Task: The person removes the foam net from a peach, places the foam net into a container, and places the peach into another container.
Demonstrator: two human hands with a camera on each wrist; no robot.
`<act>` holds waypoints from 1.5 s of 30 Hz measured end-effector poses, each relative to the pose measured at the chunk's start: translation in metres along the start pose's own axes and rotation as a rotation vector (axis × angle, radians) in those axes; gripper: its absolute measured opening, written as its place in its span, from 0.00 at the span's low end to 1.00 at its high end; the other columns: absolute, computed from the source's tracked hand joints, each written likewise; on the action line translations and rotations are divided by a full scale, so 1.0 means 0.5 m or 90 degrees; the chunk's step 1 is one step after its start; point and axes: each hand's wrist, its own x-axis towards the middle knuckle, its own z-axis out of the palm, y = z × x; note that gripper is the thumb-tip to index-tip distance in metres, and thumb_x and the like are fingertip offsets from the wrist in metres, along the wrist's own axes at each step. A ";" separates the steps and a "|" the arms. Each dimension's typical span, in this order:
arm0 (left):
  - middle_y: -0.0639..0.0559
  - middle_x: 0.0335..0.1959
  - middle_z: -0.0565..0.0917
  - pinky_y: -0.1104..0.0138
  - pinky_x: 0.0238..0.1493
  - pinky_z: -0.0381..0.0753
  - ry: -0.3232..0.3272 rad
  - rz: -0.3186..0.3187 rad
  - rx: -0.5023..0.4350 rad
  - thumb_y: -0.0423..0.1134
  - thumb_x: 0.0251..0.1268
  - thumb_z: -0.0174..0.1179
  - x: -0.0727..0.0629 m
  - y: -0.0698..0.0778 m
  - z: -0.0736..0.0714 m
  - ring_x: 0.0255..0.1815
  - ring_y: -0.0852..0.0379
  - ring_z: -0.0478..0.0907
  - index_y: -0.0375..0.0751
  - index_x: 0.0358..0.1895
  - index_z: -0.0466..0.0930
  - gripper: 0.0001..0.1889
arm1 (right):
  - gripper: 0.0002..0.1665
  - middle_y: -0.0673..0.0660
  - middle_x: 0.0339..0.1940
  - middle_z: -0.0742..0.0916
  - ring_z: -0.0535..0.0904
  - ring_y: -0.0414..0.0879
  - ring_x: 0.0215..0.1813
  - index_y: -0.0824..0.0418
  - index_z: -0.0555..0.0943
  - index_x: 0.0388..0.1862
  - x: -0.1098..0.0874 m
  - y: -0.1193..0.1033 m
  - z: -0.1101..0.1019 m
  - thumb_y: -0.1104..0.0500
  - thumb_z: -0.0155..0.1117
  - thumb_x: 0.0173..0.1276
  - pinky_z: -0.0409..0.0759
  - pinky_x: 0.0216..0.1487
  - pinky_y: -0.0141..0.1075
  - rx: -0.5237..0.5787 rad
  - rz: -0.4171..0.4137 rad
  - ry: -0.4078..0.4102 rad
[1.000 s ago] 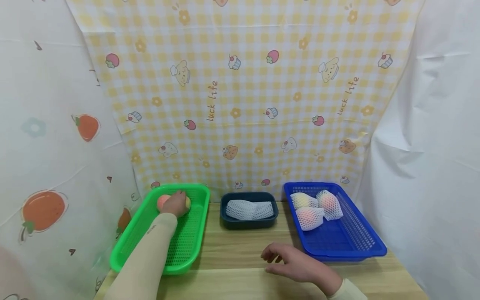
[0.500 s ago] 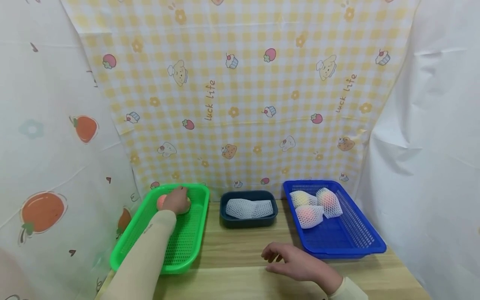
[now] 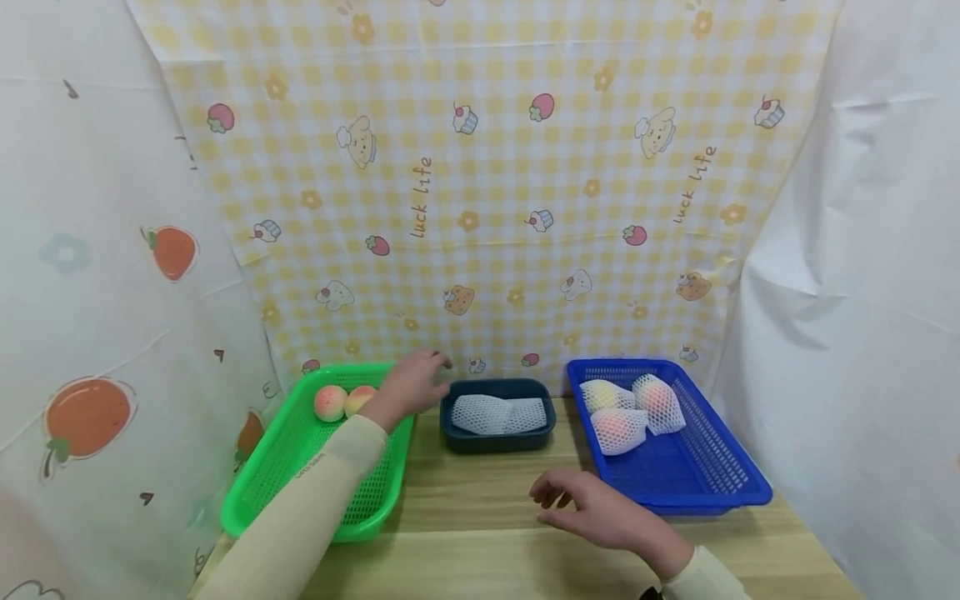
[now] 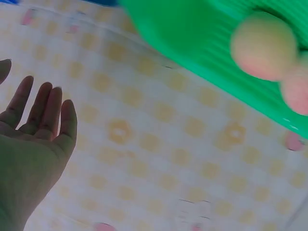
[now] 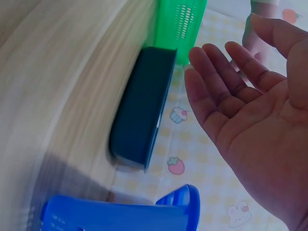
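My left hand (image 3: 411, 385) hangs over the right rim of the green basket (image 3: 281, 475), near the dark tray's left end, fingers spread and nothing in them. Two pink-and-yellow peaches (image 3: 330, 403) lie side by side in the basket, the right one partly behind my wrist. The dark tray (image 3: 497, 443) holds white foam net sleeves (image 3: 483, 415). My right hand (image 3: 600, 510) hovers over the table's front, its fingers loosely bent and holding nothing. Beside it stands the blue basket (image 3: 660, 479) with three net-wrapped fruits, among them a pinkish one (image 3: 618, 432).
The wooden table (image 3: 480, 492) carries all three containers along its back half. A yellow checked cloth (image 3: 480, 183) hangs right behind them. White sheets (image 3: 847, 275) close off both sides.
My left hand has left the peaches in the green basket and moved right towards the dark tray, uncovering the peaches. My right hand has hardly moved.
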 end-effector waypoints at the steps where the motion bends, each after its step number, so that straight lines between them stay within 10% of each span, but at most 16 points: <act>1: 0.45 0.61 0.86 0.47 0.65 0.84 -0.004 0.013 0.005 0.43 0.77 0.71 0.002 0.016 0.005 0.62 0.43 0.83 0.43 0.62 0.87 0.17 | 0.11 0.44 0.53 0.89 0.86 0.41 0.54 0.48 0.86 0.60 -0.002 0.001 -0.004 0.50 0.69 0.84 0.86 0.55 0.38 -0.002 -0.002 0.005; 13: 0.52 0.64 0.85 0.57 0.65 0.84 -0.061 0.156 0.014 0.50 0.81 0.67 0.015 0.216 0.084 0.64 0.52 0.83 0.49 0.66 0.86 0.18 | 0.11 0.48 0.52 0.89 0.86 0.42 0.52 0.50 0.85 0.59 -0.060 0.026 -0.100 0.51 0.68 0.85 0.87 0.52 0.40 -0.077 -0.008 0.179; 22: 0.55 0.58 0.86 0.65 0.55 0.85 -0.044 0.218 -0.007 0.51 0.81 0.67 0.019 0.308 0.131 0.53 0.61 0.83 0.50 0.64 0.87 0.18 | 0.09 0.48 0.50 0.90 0.86 0.40 0.49 0.52 0.86 0.58 -0.102 0.051 -0.156 0.56 0.70 0.84 0.87 0.52 0.39 -0.139 0.037 0.248; 35: 0.54 0.64 0.84 0.62 0.63 0.83 -0.032 0.149 -0.036 0.64 0.82 0.59 0.011 0.449 0.232 0.62 0.57 0.82 0.47 0.70 0.84 0.29 | 0.08 0.51 0.47 0.90 0.86 0.41 0.48 0.59 0.87 0.55 -0.111 0.058 -0.169 0.57 0.67 0.85 0.87 0.48 0.37 -0.164 0.075 0.334; 45: 0.47 0.90 0.58 0.47 0.85 0.61 -0.102 -0.014 -0.060 0.85 0.71 0.46 0.004 0.511 0.293 0.90 0.46 0.54 0.50 0.89 0.61 0.55 | 0.08 0.48 0.46 0.90 0.86 0.42 0.48 0.58 0.87 0.54 -0.120 0.067 -0.186 0.56 0.67 0.85 0.87 0.49 0.38 -0.182 0.120 0.326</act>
